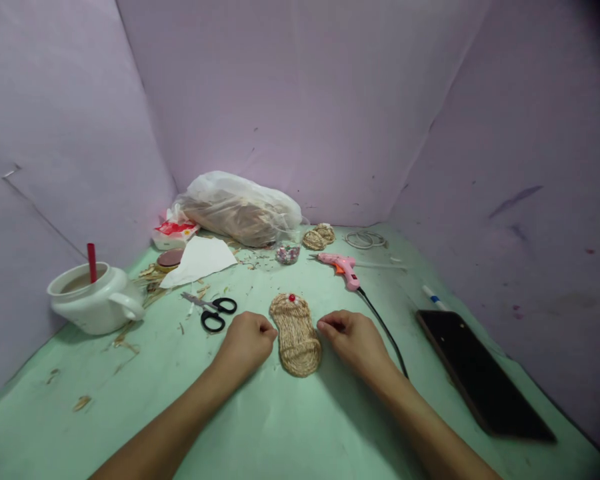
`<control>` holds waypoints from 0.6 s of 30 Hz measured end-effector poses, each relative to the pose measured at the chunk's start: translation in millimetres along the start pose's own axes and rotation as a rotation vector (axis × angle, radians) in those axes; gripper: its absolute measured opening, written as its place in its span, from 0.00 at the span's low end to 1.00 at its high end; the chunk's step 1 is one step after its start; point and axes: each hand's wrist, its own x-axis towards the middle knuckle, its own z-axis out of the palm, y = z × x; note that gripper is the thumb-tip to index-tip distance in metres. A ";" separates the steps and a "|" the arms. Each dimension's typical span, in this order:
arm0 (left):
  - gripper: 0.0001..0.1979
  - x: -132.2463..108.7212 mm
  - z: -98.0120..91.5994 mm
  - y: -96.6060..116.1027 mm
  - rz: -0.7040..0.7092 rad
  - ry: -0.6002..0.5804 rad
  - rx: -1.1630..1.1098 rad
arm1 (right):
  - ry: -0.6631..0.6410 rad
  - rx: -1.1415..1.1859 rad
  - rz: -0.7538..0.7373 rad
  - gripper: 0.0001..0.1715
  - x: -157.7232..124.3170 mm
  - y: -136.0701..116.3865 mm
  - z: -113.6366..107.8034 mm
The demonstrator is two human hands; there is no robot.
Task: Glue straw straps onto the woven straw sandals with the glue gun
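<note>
On the green tabletop between my hands lies a small slipper-shaped piece of coiled straw braid (296,337), with a band across its near end. A red bead (292,298) with white bits around it sits at its far end. My left hand (250,341) is closed just left of the piece, thumb and fingers pressed together. To the right, my right hand (354,339) makes a pinch, its fingertips close to the braid's edge. Whatever either pinch may hold is too small or hidden to make out. Black-handled scissors (213,312) lie beyond my left hand.
A pink glue gun (341,265) trails a black cord (387,333) past my right hand. A phone (485,377) and marker (434,298) lie right. Left stands a white pot (87,310). Behind are a bead cup (287,253), straw pieces (320,236) and a plastic bag (240,210).
</note>
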 end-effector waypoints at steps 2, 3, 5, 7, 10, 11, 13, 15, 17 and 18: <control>0.09 2.9 5.7 1.5 -0.005 0.011 0.011 | -0.018 -0.065 0.028 0.10 2.8 -2.2 4.7; 0.09 3.9 7.9 2.1 -0.008 0.014 0.017 | -0.017 -0.092 0.040 0.10 3.3 -3.1 6.8; 0.09 5.1 11.4 3.3 -0.004 0.019 0.031 | -0.010 -0.130 0.055 0.09 3.2 -4.1 10.3; 0.08 5.9 13.4 4.6 0.011 0.016 0.046 | -0.015 -0.148 0.068 0.09 3.4 -4.7 12.9; 0.07 8.2 14.8 6.8 0.031 -0.006 0.058 | -0.042 -0.157 0.089 0.09 5.6 -5.5 15.2; 0.07 9.3 15.0 7.7 0.032 -0.018 0.058 | -0.050 -0.160 0.091 0.08 6.5 -5.9 15.7; 0.06 11.4 14.7 9.6 0.026 -0.035 0.050 | -0.061 -0.167 0.089 0.08 7.9 -6.8 16.3; 0.06 12.6 12.6 11.5 0.012 -0.048 0.030 | -0.070 -0.173 0.081 0.08 8.2 -7.0 16.2; 0.07 12.1 8.2 12.6 -0.011 -0.079 -0.010 | -0.087 -0.173 0.067 0.09 7.8 -5.7 14.9; 0.08 11.1 5.4 12.5 -0.029 -0.111 -0.040 | -0.101 -0.172 0.058 0.09 7.6 -4.6 13.5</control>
